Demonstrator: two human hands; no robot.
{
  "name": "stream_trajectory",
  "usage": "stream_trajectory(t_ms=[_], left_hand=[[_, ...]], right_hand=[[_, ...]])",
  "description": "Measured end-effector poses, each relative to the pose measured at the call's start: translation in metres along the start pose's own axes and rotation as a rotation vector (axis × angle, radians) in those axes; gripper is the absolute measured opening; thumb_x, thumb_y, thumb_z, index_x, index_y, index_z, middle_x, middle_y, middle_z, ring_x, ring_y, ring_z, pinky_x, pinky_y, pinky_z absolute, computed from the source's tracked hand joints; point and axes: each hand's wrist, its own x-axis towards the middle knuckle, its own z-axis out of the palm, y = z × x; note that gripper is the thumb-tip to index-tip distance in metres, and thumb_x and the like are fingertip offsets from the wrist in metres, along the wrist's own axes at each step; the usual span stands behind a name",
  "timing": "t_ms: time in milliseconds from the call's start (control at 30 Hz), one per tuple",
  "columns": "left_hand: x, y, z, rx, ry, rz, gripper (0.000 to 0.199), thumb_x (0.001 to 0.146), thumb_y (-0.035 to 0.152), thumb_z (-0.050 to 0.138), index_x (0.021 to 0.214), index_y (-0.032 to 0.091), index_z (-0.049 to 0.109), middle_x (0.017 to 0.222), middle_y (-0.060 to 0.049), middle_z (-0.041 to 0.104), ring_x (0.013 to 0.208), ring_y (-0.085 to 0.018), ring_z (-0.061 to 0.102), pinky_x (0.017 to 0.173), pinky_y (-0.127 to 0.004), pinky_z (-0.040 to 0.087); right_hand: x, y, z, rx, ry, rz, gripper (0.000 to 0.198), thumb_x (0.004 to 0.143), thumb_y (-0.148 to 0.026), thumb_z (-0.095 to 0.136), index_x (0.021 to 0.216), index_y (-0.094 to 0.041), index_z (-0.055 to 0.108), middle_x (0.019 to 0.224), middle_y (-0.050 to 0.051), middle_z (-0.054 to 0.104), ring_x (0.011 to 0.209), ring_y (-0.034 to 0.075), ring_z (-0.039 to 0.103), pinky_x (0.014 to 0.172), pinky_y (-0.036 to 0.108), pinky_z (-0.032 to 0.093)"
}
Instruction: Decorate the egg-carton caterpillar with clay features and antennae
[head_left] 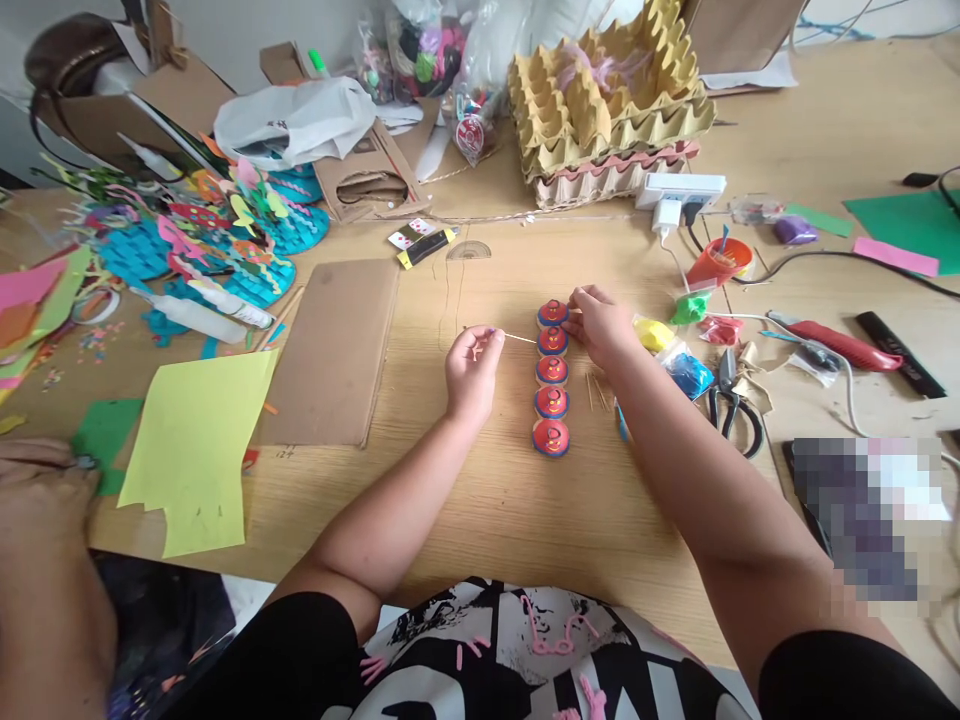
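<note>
Five-like row aside, several round red pieces with blue rims and yellow smiling faces stand in a line on the table, among them a middle red face piece [552, 370]. My left hand [474, 370] is closed in a pinch on a thin toothpick [517, 338], whose far tip meets the side of the second piece from the back. Bent around the right side of the farthest red face piece [553, 313], the fingers of my right hand [600, 325] grip it. Loose toothpicks [598, 392] lie right of the line.
Brown cardboard [330, 350] and yellow paper [199, 450] lie left. Pliers [727, 400], a red-handled cutter [847, 340] and an orange cup [720, 262] are right. Egg trays [615, 110] stand behind. Another person's hand [45, 480] rests at far left.
</note>
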Motion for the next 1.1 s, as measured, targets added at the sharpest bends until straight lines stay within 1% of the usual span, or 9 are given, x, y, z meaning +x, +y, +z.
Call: stream_trajectory(t_ms=[67, 133, 267, 367, 533, 667, 867, 1100], left_hand=[[0.002, 0.001, 0.001, 0.004, 0.017, -0.008, 0.033, 0.078, 0.047, 0.082, 0.087, 0.020, 0.066, 0.083, 0.000, 0.070, 0.080, -0.011, 0.064, 0.078, -0.022, 0.052], [0.004, 0.002, 0.002, 0.001, 0.006, -0.011, 0.034, 0.079, 0.048, 0.081, 0.086, 0.020, 0.064, 0.085, -0.001, 0.073, 0.079, -0.011, 0.067, 0.075, -0.023, 0.052], [0.005, 0.003, 0.002, -0.016, -0.056, -0.034, 0.031, 0.082, 0.044, 0.080, 0.088, 0.020, 0.062, 0.096, -0.007, 0.080, 0.078, -0.012, 0.071, 0.062, -0.021, 0.047], [0.005, 0.001, 0.001, 0.019, -0.102, -0.042, 0.030, 0.085, 0.043, 0.079, 0.088, 0.019, 0.061, 0.093, -0.006, 0.081, 0.074, -0.012, 0.072, 0.059, -0.020, 0.046], [0.004, 0.001, 0.001, 0.064, -0.115, -0.013, 0.031, 0.088, 0.045, 0.079, 0.090, 0.019, 0.061, 0.089, -0.005, 0.081, 0.072, -0.012, 0.074, 0.060, -0.021, 0.051], [0.005, 0.000, 0.002, 0.070, -0.101, -0.028, 0.030, 0.087, 0.043, 0.081, 0.088, 0.019, 0.061, 0.086, -0.004, 0.080, 0.069, -0.011, 0.073, 0.061, -0.022, 0.053], [0.007, -0.003, 0.002, 0.055, -0.093, -0.003, 0.028, 0.088, 0.039, 0.082, 0.087, 0.020, 0.062, 0.085, -0.003, 0.078, 0.072, -0.013, 0.073, 0.067, -0.024, 0.057], [0.007, -0.004, 0.002, 0.075, -0.109, -0.003, 0.026, 0.089, 0.038, 0.081, 0.088, 0.020, 0.062, 0.086, -0.003, 0.079, 0.073, -0.012, 0.073, 0.071, -0.025, 0.059]], right_hand=[[-0.009, 0.004, -0.003, -0.007, -0.009, -0.008, 0.024, 0.090, -0.031, 0.071, 0.077, -0.023, 0.052, 0.080, -0.002, 0.055, 0.063, 0.010, 0.054, 0.063, 0.025, 0.055], [-0.019, 0.008, -0.005, -0.011, -0.035, -0.014, 0.025, 0.090, -0.034, 0.072, 0.077, -0.023, 0.053, 0.078, -0.002, 0.054, 0.065, 0.011, 0.054, 0.064, 0.025, 0.054], [-0.039, 0.015, -0.006, -0.036, -0.093, 0.009, 0.025, 0.091, -0.037, 0.073, 0.078, -0.024, 0.055, 0.072, -0.003, 0.051, 0.067, 0.012, 0.054, 0.064, 0.024, 0.053], [-0.048, 0.018, -0.007, -0.028, -0.128, 0.005, 0.025, 0.089, -0.038, 0.075, 0.079, -0.024, 0.056, 0.072, -0.003, 0.052, 0.067, 0.012, 0.054, 0.064, 0.023, 0.053], [-0.053, 0.021, -0.010, 0.017, -0.194, 0.028, 0.026, 0.087, -0.039, 0.077, 0.080, -0.024, 0.057, 0.075, -0.003, 0.057, 0.068, 0.012, 0.056, 0.065, 0.024, 0.055], [-0.055, 0.023, -0.011, -0.010, -0.227, 0.004, 0.030, 0.086, -0.044, 0.079, 0.081, -0.025, 0.057, 0.075, -0.002, 0.056, 0.070, 0.013, 0.057, 0.066, 0.025, 0.056], [-0.055, 0.023, -0.008, -0.015, -0.204, 0.012, 0.031, 0.084, -0.043, 0.079, 0.080, -0.024, 0.056, 0.075, -0.003, 0.055, 0.070, 0.012, 0.057, 0.063, 0.022, 0.054], [-0.056, 0.022, -0.007, -0.008, -0.178, 0.017, 0.025, 0.086, -0.036, 0.078, 0.079, -0.023, 0.058, 0.078, -0.002, 0.057, 0.074, 0.012, 0.059, 0.062, 0.021, 0.053]])
